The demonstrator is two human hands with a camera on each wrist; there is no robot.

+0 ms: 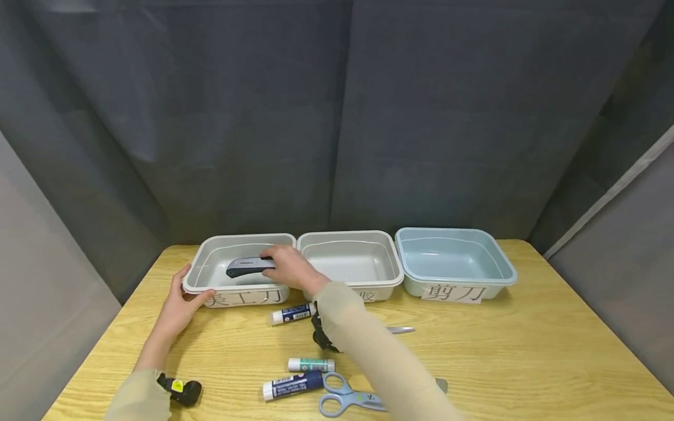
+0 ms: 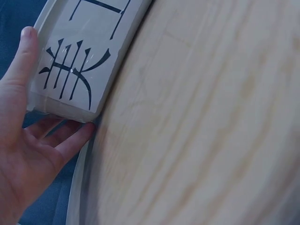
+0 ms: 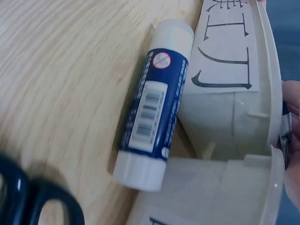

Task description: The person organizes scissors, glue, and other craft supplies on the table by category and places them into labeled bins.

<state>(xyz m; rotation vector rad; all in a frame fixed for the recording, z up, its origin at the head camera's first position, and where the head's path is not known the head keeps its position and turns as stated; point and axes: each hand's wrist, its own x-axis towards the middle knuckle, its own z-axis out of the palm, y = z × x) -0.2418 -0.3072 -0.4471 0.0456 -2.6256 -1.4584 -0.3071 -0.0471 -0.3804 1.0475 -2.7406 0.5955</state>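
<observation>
Over the left grey bin (image 1: pixel 210 266), my right hand (image 1: pixel 293 268) grips a grey-and-black utility knife (image 1: pixel 244 266) by one end, the other end pointing left above the bin floor. My left hand (image 1: pixel 176 307) holds the same bin at its front left corner. In the left wrist view its thumb lies along the rim while the other fingers (image 2: pixel 75 140) reach round the end wall, next to a paper label (image 2: pixel 75 65) with black characters. The right wrist view shows only part of the right hand (image 3: pixel 293 126) at the edge, beyond the bin wall.
A second grey bin (image 1: pixel 347 234) and a blue bin (image 1: pixel 455 280) continue the row rightward. Before them lie a blue glue stick (image 1: pixel 292 314), a green one (image 1: pixel 310 365), another blue one (image 1: pixel 292 386) and light blue scissors (image 1: pixel 342 397). Dark-handled scissors (image 3: pixel 28 197) lie near my right wrist.
</observation>
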